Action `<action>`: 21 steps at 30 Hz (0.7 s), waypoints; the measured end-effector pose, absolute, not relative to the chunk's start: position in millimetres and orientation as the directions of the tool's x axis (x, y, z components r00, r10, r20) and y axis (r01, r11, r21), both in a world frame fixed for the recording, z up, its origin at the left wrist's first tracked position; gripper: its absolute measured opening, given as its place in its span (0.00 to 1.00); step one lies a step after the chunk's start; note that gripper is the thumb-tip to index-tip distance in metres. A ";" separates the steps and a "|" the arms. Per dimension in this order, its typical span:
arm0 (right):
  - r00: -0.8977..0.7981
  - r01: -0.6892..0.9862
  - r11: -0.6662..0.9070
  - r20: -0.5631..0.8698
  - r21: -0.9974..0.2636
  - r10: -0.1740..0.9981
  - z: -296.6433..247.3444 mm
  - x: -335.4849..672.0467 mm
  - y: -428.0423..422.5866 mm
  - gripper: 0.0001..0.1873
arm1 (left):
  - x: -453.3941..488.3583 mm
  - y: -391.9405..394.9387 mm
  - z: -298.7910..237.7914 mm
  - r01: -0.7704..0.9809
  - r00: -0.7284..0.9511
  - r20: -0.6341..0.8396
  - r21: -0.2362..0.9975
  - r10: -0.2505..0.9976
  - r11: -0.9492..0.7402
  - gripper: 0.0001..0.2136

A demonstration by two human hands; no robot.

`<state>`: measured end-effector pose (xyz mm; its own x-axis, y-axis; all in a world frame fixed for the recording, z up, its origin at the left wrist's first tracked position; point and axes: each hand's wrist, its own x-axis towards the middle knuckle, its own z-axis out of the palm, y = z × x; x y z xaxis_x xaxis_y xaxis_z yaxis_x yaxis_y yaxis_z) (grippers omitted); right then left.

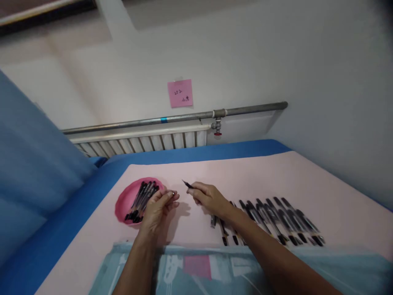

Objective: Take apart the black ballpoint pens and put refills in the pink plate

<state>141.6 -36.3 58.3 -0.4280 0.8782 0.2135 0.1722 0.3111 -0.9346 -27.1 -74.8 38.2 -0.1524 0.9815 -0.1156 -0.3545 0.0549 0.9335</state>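
Observation:
My right hand (207, 197) is closed around a dark pen (188, 185), its thin bare tip pointing up and to the left. Facing it, my left hand (158, 208) pinches a small shiny piece (173, 194), too small to name. A short gap separates the pen's tip from my left fingers. Just left of that hand stands a pink bowl (120, 200) with scalloped edges, holding several black-and-clear pens (144, 198). Under and beyond my right forearm lie rows of pen parts (284, 221), with clear barrels and black ends; the forearm hides some of them.
A pale pink sheet (242, 174) covers the blue surface (196, 152). Along the near edge lies a light teal patterned cloth (196, 268). A blue curtain (37, 164) hangs at left. Behind are a radiator (156, 141), a metal pipe (132, 124) and a pink note (180, 93).

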 end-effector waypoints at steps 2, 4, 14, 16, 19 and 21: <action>-0.520 0.248 0.364 0.194 -0.898 0.832 53.9 135.4 -40.2 0.13 | -42.1 -71.5 41.9 -0.519 -0.183 -0.169 0.853 0.968 0.051 0.09; -0.573 0.302 0.416 0.185 -0.858 0.798 49.0 129.3 -43.8 0.12 | -49.0 -70.1 43.3 -0.589 -0.179 -0.187 0.807 0.966 0.047 0.10; -0.585 0.396 0.503 0.212 -0.768 0.783 44.1 123.4 -46.9 0.13 | -45.8 -72.7 39.5 -0.533 -0.141 -0.130 0.845 0.981 0.035 0.10; -0.590 0.404 0.517 0.217 -0.755 0.778 42.5 123.7 -45.8 0.13 | -44.9 -73.2 39.6 -0.504 -0.142 -0.113 0.863 0.983 0.027 0.10; -0.589 0.415 0.527 0.222 -0.742 0.777 39.6 123.1 -45.0 0.14 | -41.7 -73.8 39.9 -0.447 -0.153 -0.096 0.894 0.983 0.018 0.10; -0.582 0.426 0.523 0.219 -0.738 0.783 38.2 121.8 -45.8 0.14 | -38.7 -74.1 40.1 -0.404 -0.171 -0.092 0.915 0.981 0.016 0.11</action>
